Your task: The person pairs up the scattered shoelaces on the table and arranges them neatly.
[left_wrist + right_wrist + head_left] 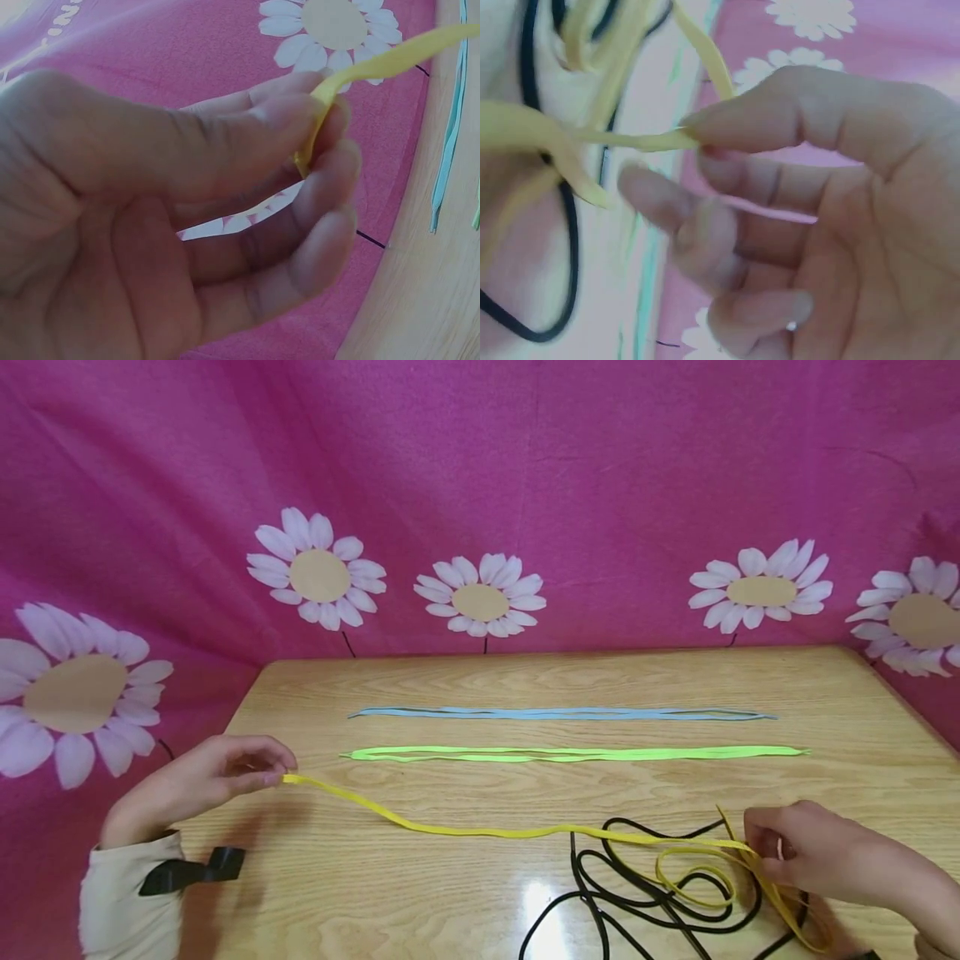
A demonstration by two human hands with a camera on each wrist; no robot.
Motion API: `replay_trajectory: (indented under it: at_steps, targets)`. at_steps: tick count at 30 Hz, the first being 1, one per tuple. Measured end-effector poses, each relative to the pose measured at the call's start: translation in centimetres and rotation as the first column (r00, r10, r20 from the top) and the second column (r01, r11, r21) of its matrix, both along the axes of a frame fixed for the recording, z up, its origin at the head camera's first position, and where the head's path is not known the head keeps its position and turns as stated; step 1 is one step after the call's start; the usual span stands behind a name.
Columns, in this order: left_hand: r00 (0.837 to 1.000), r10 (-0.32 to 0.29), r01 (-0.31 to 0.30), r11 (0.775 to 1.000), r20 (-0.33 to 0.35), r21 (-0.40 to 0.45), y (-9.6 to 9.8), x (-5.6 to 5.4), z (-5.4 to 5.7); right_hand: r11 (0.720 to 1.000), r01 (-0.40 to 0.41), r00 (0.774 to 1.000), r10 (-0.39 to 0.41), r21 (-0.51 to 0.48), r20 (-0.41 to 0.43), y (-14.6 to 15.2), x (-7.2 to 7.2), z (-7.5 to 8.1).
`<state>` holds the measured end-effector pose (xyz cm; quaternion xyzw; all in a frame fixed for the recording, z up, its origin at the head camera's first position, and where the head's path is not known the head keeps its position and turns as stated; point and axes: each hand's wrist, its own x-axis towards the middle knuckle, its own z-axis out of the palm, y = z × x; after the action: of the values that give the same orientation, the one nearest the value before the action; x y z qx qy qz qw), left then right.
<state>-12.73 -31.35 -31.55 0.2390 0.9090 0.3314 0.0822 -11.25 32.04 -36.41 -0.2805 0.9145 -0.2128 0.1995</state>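
A flat yellow shoelace [480, 832] stretches across the front of the table between both hands. Its left end is pinched between thumb and fingers of my left hand [217, 777], which is raised at the table's left side. My right hand [825, 852] pinches the same yellow lace [656, 141] between thumb and forefinger at the front right. Loose yellow loops hang below and beside the right fingers. Under them a tangled black shoelace [622, 906] lies on the wood, partly out of the head view at the bottom.
Farther back on the wooden table [315, 685], a light blue shoelace [562, 713] lies folded lengthwise. In front of it and parallel is a neon green shoelace [577, 753]. A pink cloth [600, 460] with white daisies hangs behind the table.
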Motion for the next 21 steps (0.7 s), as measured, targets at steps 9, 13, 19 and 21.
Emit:
replay_trajectory:
  at_steps: [9,13,19,21]
  targets:
    - [0.993,0.1,-0.094,0.991,-0.064,0.094,-0.4,0.4,0.0,0.994,0.109,0.953,-0.106,-0.006,-0.283,1.7,0.4,1.8]
    - [0.983,0.163,-0.149,0.978,-0.088,0.148,-0.3,0.5,0.2,0.989,0.148,0.874,-0.144,-0.028,-0.464,2.2,0.5,2.0]
    - [0.957,0.252,-0.24,0.966,-0.143,0.098,-0.2,0.6,0.4,0.96,0.279,0.761,-0.231,-0.017,-0.606,3.7,-0.1,2.0]
    - [0.952,0.24,-0.23,0.97,-0.189,0.074,-0.5,0.5,0.1,0.952,0.304,0.738,-0.243,-0.01,-0.63,4.1,-0.3,1.9]
